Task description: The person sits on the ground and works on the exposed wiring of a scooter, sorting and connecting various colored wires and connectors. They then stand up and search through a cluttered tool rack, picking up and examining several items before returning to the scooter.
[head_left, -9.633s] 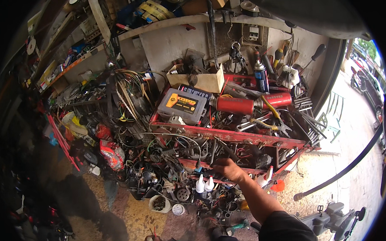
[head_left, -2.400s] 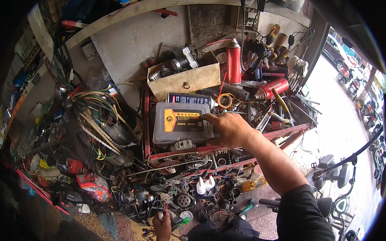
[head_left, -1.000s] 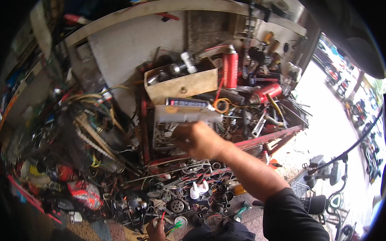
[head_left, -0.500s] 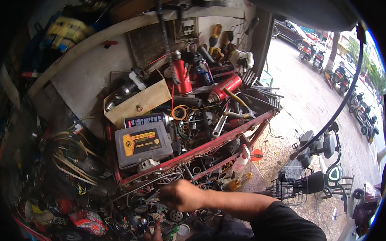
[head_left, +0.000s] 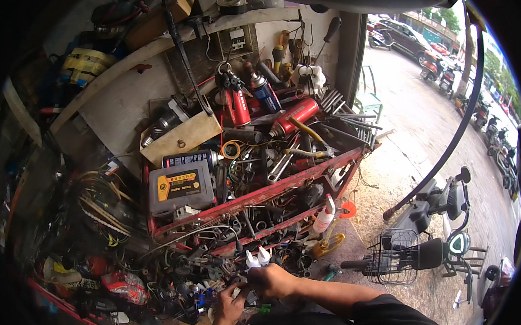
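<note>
My left hand (head_left: 229,304) is closed, thumb and fingers pinched together, low in the middle of the view. My right hand (head_left: 272,281) is curled closed just beside it, its back toward me. The two hands meet around something small and dark that I cannot make out. Two white bottle tops (head_left: 257,257), one with a red tip, show just beyond my right hand's knuckles; whether that hand holds them or they stand behind it, I cannot tell. Below the hands lies a bright green piece (head_left: 259,309).
A red metal tool cart (head_left: 262,192) stands ahead, heaped with wrenches, cans and a grey plastic case (head_left: 182,188). Loose parts crowd the floor at left. A white spray bottle (head_left: 323,218) stands right of the cart's lower tray. Farther right is an electric scooter with a wire basket (head_left: 395,255).
My right hand has come down and to the right, and my left hand has risen to meet it. The white bottle tops now show. The view has shifted slightly.
</note>
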A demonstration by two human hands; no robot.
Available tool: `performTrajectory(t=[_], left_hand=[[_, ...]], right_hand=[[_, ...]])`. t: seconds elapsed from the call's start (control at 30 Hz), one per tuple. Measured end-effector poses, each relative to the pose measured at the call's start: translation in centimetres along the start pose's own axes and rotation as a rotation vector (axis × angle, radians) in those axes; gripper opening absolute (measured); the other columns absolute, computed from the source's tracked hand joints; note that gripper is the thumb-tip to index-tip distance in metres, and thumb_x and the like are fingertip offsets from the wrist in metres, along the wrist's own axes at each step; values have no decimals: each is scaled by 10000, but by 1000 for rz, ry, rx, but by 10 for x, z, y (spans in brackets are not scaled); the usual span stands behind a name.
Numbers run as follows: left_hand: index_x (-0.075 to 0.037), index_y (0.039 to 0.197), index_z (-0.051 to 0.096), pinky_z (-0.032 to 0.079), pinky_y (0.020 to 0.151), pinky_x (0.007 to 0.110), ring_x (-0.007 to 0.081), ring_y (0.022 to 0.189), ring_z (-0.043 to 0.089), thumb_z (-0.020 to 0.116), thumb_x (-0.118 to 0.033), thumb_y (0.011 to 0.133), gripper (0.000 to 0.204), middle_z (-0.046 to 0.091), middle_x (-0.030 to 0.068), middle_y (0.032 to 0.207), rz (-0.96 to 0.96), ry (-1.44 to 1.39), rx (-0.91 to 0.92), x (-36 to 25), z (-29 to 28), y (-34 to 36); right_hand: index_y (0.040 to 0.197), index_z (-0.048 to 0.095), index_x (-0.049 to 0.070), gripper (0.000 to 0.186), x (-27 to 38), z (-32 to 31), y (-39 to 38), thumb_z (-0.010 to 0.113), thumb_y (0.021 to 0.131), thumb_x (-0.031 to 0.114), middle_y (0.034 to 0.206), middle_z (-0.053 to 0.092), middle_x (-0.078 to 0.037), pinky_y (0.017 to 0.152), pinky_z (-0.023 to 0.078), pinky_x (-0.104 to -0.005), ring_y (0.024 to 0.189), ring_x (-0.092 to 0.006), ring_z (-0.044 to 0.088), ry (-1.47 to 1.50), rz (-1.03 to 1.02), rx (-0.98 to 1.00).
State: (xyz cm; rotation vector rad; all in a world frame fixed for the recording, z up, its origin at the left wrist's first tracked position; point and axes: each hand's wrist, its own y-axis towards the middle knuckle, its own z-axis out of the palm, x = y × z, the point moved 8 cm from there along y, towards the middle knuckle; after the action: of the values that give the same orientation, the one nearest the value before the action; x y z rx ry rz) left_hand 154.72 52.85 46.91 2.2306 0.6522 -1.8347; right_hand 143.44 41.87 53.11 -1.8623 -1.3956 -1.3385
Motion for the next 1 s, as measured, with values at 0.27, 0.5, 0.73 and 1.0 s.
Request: performTrajectory(t=[0.27, 0.5, 0.73, 1.0], left_hand=[[13, 980, 677, 457, 685, 260, 80, 748, 555, 631, -81, 885, 141, 643, 9, 793, 69, 22, -58, -21, 24, -11], [-21, 1035, 678, 393, 536, 224, 43, 623, 500, 563, -13, 891, 184, 595, -15, 742, -140, -228, -148, 0, 38, -23], [-60, 942, 610, 356, 443, 253, 74, 497, 475, 561, -37, 920, 58, 550, -5, 646, -132, -328, -182, -19, 55, -28], [-79, 888, 550, 344, 415, 238, 65, 474, 456, 580, -56, 927, 55, 513, -19, 644, -120, -289, -179, -30, 75, -25]], right_hand=[[959, 620, 25, 172, -2, -8, -20, 669, 857, 154, 857, 662, -197, 703, 518, -440, 813, -410, 642, 121, 49, 4], [975, 640, 29, 184, -9, -9, -28, 675, 851, 160, 901, 683, -193, 728, 530, -430, 846, -396, 658, 151, 37, -2], [947, 628, 40, 199, -22, -9, -37, 666, 846, 208, 845, 659, -194, 697, 516, -458, 811, -424, 633, 153, 8, -36], [949, 623, 14, 245, -36, -26, -58, 688, 861, 233, 821, 659, -194, 702, 511, -414, 784, -376, 651, 192, 189, -52]])
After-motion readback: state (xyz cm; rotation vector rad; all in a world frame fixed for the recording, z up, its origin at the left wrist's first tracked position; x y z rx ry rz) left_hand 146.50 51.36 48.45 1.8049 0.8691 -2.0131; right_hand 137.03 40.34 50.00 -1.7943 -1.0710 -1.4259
